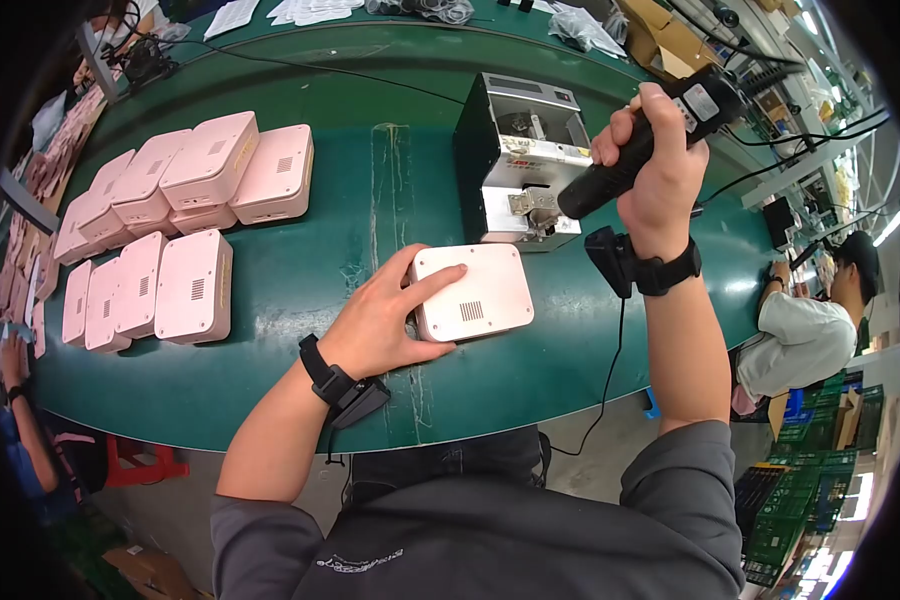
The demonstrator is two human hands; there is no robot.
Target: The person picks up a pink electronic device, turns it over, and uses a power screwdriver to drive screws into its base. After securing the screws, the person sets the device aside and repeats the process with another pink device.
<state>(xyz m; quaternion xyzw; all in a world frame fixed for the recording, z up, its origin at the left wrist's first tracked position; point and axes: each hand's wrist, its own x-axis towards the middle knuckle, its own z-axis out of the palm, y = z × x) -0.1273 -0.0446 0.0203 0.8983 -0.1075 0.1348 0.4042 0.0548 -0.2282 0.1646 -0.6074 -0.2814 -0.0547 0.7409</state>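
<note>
Pink casing (472,290) lies flat on green worktop (300,290) under my left hand (380,325), fingers spread | right hand (655,165) fist-tight around black screwdriver (650,145), up-right of casing | tip at grey feeder box (520,160)

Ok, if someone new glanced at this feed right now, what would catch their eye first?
Probably the right hand, raised above the green table and gripping a black electric screwdriver whose tip points down at the small metal machine. Next, the left hand lying flat on a pale pink casing at the middle of the table. Then the stacked pink casings at the left.
</note>
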